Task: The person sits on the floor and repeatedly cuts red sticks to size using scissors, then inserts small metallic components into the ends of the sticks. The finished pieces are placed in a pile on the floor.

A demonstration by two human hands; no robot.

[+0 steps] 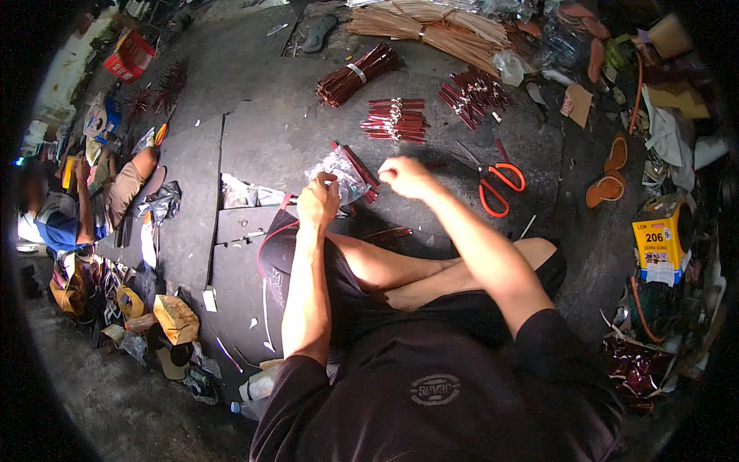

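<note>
I sit cross-legged with both forearms reaching forward. My left hand (pixel 318 202) has its fingers curled together beside a crinkled clear plastic bag (pixel 348 179) with shiny bits in it; what they grip is too small to name. To its right my right hand (pixel 406 179) is held in a pinch, and anything between its fingers is hidden. Several dark red strips (pixel 359 171) lie between the hands, partly against the bag. Close to my right hand rest orange-handled scissors (pixel 495 190), blades spread. A thin red strip (pixel 266 248) curves over my left knee.
Beyond my hands lie a row of dark red strips with silvery ends (pixel 394 120), a banded dark red bundle (pixel 359 74), a loose pile (pixel 475 97) and tan strips (pixel 431 35). Sandals (pixel 606 189) and a yellow can (pixel 660 239) stand right. Another person (pixel 65 208) sits left.
</note>
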